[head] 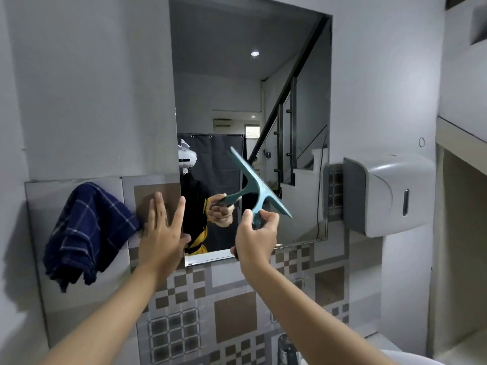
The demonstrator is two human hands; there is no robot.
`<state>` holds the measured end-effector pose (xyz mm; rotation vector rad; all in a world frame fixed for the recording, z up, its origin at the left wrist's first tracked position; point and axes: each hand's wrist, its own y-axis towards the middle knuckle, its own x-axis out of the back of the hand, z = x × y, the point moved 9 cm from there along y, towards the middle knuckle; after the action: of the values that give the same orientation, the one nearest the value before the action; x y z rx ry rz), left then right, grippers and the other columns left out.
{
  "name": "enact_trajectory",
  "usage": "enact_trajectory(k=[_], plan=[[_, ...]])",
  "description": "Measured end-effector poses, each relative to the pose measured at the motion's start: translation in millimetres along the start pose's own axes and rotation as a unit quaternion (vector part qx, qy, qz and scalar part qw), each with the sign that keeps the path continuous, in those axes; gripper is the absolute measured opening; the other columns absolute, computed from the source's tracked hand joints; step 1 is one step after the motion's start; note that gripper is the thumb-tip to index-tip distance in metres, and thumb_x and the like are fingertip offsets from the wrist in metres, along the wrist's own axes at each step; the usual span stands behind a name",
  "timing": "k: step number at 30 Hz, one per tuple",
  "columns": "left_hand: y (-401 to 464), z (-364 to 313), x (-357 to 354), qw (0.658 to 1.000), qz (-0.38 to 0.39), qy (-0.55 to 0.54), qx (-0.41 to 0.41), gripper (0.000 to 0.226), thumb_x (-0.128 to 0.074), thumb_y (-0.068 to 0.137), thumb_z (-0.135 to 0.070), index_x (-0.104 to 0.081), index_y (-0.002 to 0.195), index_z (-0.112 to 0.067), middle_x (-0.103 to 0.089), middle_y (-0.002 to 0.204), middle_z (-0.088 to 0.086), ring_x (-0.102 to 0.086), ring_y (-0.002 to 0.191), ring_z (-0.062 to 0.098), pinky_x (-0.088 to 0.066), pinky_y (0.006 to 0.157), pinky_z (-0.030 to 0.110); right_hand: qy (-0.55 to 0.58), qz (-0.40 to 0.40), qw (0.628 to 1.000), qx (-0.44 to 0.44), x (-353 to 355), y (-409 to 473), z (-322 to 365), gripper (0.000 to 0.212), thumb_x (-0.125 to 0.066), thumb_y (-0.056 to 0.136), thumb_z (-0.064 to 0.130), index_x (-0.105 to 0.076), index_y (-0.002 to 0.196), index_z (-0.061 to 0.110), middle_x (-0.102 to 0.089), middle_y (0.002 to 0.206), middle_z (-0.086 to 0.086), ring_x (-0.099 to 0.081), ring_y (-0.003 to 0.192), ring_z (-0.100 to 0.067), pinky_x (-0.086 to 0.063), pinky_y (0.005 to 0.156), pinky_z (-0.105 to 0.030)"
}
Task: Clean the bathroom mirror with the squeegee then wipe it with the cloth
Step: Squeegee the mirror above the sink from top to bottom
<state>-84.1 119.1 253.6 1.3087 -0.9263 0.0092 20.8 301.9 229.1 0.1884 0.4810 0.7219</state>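
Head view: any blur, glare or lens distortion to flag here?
Head view: wide-angle bending at the wall edges; squeegee and right hand slightly motion-blurred; mirror reflects a ceiling light, no washout; cloth casts a soft shadow.

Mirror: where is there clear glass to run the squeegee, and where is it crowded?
The mirror's upper half, above the squeegee, is clear. So is the lower right glass, beside the white dispenser. The lower left edge is crowded: the left hand presses there, with the blue cloth beside it. The right hand holds the squeegee.
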Motion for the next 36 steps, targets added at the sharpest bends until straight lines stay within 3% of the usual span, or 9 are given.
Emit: enact_trajectory(k=[2, 6, 10, 12, 15, 19, 24, 32, 36], plan=[[-7, 0, 0, 0.999, -0.015, 0.023, -0.03, 0.094, -0.073, 0.075, -0.028, -0.013, 0.147, -0.017, 0.001, 0.15, 0.029, -0.004, 0.138, 0.044, -0.033, 0.103, 0.057, -0.011, 0.035, 0.999, 0.023, -21, -14, -4, 0.016, -0.056, 0.092, 0.029, -0.042, 0.09, 0.036, -0.058, 0.075, -0.007, -0.052, 0.054, -0.02, -0.056, 0.055, -0.05], [-14, 5, -1, 0.999, -0.013, 0.024, -0.038, 0.1, -0.082, 0.064, -0.023, -0.022, 0.145, -0.017, -0.009, 0.151, 0.027, -0.013, 0.138, 0.043, -0.048, 0.088, 0.053, -0.012, 0.047, 0.998, 0.05, -47, -34, -5, 0.019, -0.056, 0.092, 0.026, -0.04, 0.09, 0.036, -0.062, 0.078, -0.003, -0.058, 0.062, -0.017, -0.056, 0.062, -0.041], [-16, 8, -1, 0.999, -0.013, 0.026, -0.038, 0.103, -0.082, 0.064, -0.026, -0.019, 0.146, -0.019, -0.008, 0.152, 0.025, -0.014, 0.138, 0.042, -0.05, 0.086, 0.048, -0.013, 0.027, 0.996, 0.082, -47, -36, -1, 0.016, -0.057, 0.093, 0.023, -0.042, 0.097, 0.026, -0.057, 0.077, 0.007, -0.056, 0.064, -0.004, -0.047, 0.056, -0.013], [-16, 9, -1, 0.999, -0.016, 0.028, -0.043, 0.102, -0.081, 0.065, -0.028, -0.019, 0.146, -0.019, -0.007, 0.152, 0.025, -0.014, 0.138, 0.041, -0.048, 0.089, 0.048, -0.018, 0.031, 0.995, 0.097, -46, -36, 0, 0.016, -0.058, 0.093, 0.02, -0.043, 0.099, 0.023, -0.055, 0.075, 0.008, -0.055, 0.059, 0.0, -0.044, 0.052, -0.009], [-17, 9, -1, 0.998, -0.019, 0.029, -0.054, 0.099, -0.079, 0.068, -0.029, -0.019, 0.146, -0.018, -0.006, 0.152, 0.025, -0.012, 0.138, 0.041, -0.047, 0.09, 0.048, -0.048, 0.053, 0.988, 0.136, -46, -38, -3, 0.017, -0.06, 0.092, 0.018, -0.046, 0.101, 0.018, -0.055, 0.072, 0.009, -0.054, 0.057, 0.008, -0.044, 0.051, -0.012], [-17, 11, -4, 0.999, -0.015, 0.026, -0.045, 0.097, -0.076, 0.072, -0.03, -0.016, 0.147, -0.02, -0.002, 0.153, 0.022, -0.008, 0.139, 0.04, -0.049, 0.086, 0.052, -0.098, 0.079, 0.972, 0.199, -46, -43, -12, 0.019, -0.064, 0.089, 0.018, -0.049, 0.101, 0.016, -0.056, 0.078, 0.013, -0.056, 0.071, -0.002, -0.047, 0.059, -0.02], [-23, 13, -11, 0.999, -0.012, 0.04, -0.029, 0.096, -0.073, 0.073, -0.036, -0.012, 0.147, -0.025, 0.0, 0.154, 0.021, -0.01, 0.139, 0.04, -0.054, 0.078, 0.049, -0.135, 0.091, 0.952, 0.26, -36, -33, -12, 0.021, -0.067, 0.087, 0.016, -0.05, 0.1, 0.019, -0.057, 0.078, 0.013, -0.047, 0.046, -0.003, -0.035, 0.045, -0.011], [-28, 16, -17, 0.999, -0.008, 0.024, -0.022, 0.098, -0.069, 0.075, -0.043, -0.003, 0.147, -0.03, 0.01, 0.154, 0.015, 0.006, 0.141, 0.034, -0.048, 0.091, 0.044, -0.223, 0.129, 0.911, 0.321, -12, -7, -6, 0.029, -0.071, 0.084, 0.015, -0.056, 0.109, 0.012, -0.061, 0.074, 0.005, -0.041, 0.039, -0.009, -0.031, 0.038, -0.01], [-32, 16, -19, 0.999, 0.0, 0.035, -0.033, 0.101, -0.074, 0.069, -0.044, -0.012, 0.147, -0.026, 0.003, 0.154, 0.019, 0.0, 0.14, 0.036, -0.042, 0.095, 0.048, -0.277, 0.136, 0.886, 0.347, 0, 10, -3, 0.032, -0.072, 0.083, 0.021, -0.057, 0.111, 0.015, -0.067, 0.077, 0.0, -0.04, 0.036, -0.012, -0.048, 0.036, -0.031]])
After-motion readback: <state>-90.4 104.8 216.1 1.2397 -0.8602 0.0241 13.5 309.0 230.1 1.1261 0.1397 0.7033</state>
